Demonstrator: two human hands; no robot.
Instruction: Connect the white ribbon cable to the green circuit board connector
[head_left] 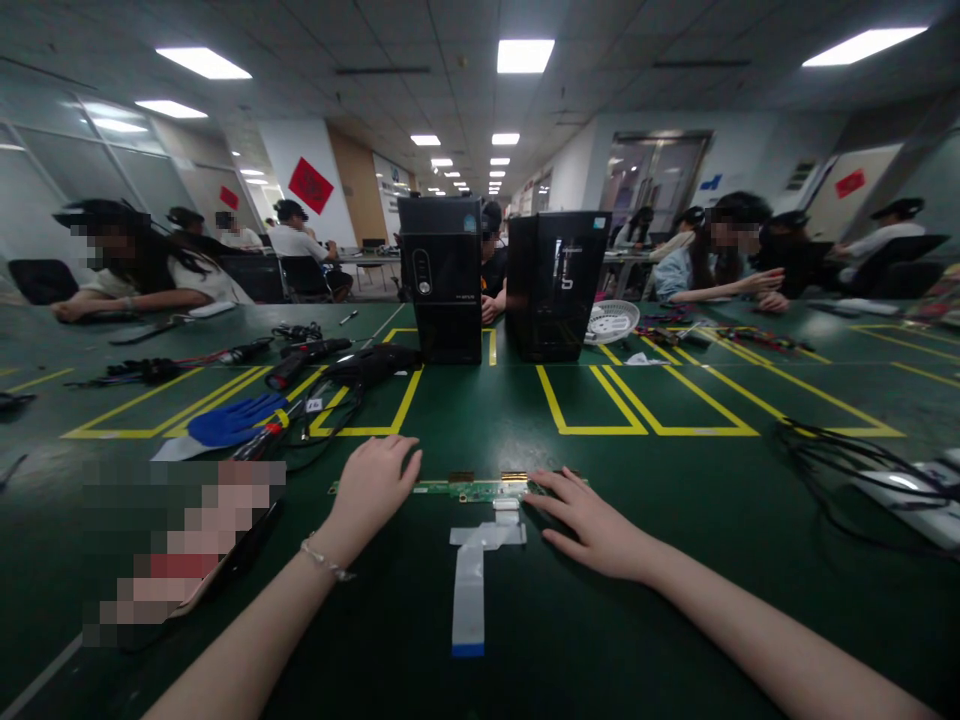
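A long, narrow green circuit board (486, 490) lies crosswise on the dark green table, with gold-coloured tabs along its far edge. From a connector near its middle, a flat white ribbon cable (469, 585) runs toward me, folded once and ending in a blue tip. My left hand (375, 485) rests over the board's left part, fingers stretched forward and the thumb apart. Over the right part, my right hand (596, 525) lies with its fingers spread, the fingertips at the board. Neither hand grips anything that I can see. The hands hide both ends of the board in part.
Two black computer towers (448, 290) (556, 290) stand ahead. At left lie a blue glove (236, 420), cables, tools and a blurred-out object (202, 550). Black cables (825, 470) and a white power strip (911, 490) lie right. Other people sit around the tables.
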